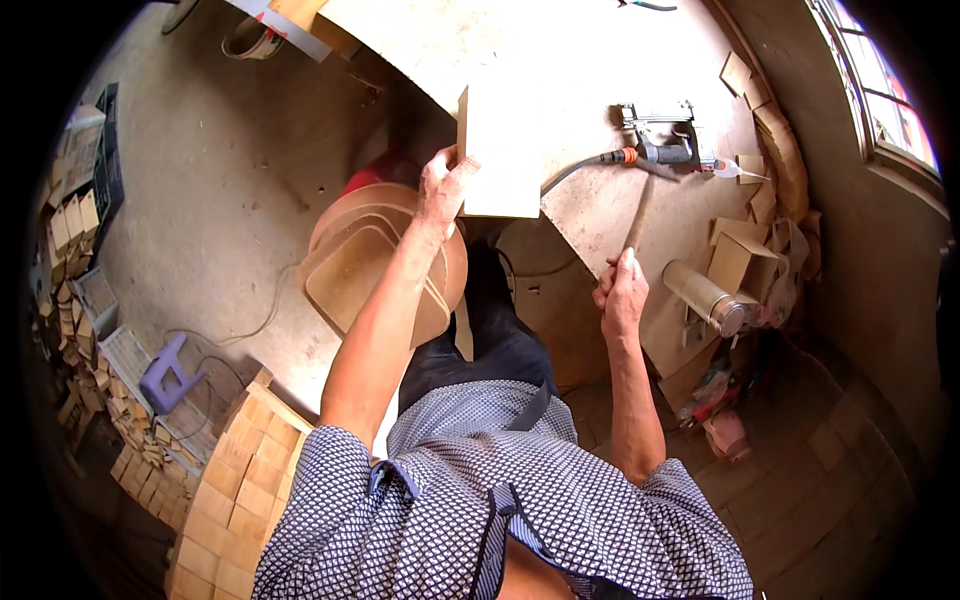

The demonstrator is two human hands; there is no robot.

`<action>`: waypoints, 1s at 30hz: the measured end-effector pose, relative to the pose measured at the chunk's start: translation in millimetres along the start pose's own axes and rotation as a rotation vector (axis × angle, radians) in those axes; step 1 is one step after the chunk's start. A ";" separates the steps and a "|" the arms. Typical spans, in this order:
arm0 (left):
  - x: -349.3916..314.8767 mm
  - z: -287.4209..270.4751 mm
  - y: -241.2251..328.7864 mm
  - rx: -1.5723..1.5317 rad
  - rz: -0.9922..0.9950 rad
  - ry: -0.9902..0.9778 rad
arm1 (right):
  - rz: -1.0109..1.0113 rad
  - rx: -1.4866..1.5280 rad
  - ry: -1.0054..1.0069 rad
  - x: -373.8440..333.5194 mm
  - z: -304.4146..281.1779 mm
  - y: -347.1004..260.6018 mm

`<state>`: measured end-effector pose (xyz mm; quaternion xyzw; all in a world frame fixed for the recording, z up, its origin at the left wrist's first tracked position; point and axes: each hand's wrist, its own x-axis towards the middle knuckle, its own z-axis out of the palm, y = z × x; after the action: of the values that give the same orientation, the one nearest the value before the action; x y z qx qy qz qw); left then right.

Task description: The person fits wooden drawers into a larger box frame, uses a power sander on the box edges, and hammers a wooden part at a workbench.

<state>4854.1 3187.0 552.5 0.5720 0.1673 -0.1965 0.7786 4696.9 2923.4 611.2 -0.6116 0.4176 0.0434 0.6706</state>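
Observation:
My left hand [445, 190] is closed around the edge of a pale wooden piece [463, 125] at the table's near-left edge. Its top is washed out by the light, so I cannot tell whether it is a board or a box. My right hand [622, 290] grips the handle of a hammer [641, 215], whose dark head lies over the worktable [590, 215]. Just beyond that head sits a nail gun [660, 130] with an air hose [585, 168] joined to it. Beside the gun lies a small glue bottle [733, 168].
Under my left forearm are brown rounded lids or trays [350, 265]. A metallic cylinder [705, 298] and a wooden box [742, 262] stand on the right. To the left are stacked wooden blocks [240, 470] and a purple stool [170, 375]. A bucket [252, 40] stands at the far left.

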 end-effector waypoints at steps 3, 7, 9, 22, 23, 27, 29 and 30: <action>-8.6 2.8 10.6 -0.038 0.012 -0.019 | 0.151 0.257 0.053 12.7 -26.3 29.6; -26.1 -1.4 22.5 -0.160 0.044 -0.083 | 0.162 0.311 0.032 34.0 -32.5 59.2; -37.9 -5.3 29.4 -0.141 0.053 -0.089 | 0.162 0.314 0.013 46.1 -33.1 67.3; -189.6 -29.9 78.9 -0.080 0.111 -0.300 | -0.193 0.104 -0.337 -74.4 73.4 -53.2; -209.7 -36.4 82.0 -0.051 0.138 -0.306 | -0.180 0.148 -0.386 -89.6 87.4 -58.0; -274.1 -56.1 71.1 -0.037 0.129 -0.346 | -0.225 0.401 -0.468 -145.1 107.5 -35.3; -299.8 -63.0 60.6 0.018 0.114 -0.362 | -0.324 0.392 -0.440 -164.5 98.9 -12.6; -313.5 -68.8 58.1 0.086 0.133 -0.375 | -0.331 0.402 -0.432 -179.8 99.1 -6.0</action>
<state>4608.8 3304.3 732.6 0.5678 -0.0271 -0.2547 0.7823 4634.2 3088.1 716.7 -0.5033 0.1611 -0.0207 0.8487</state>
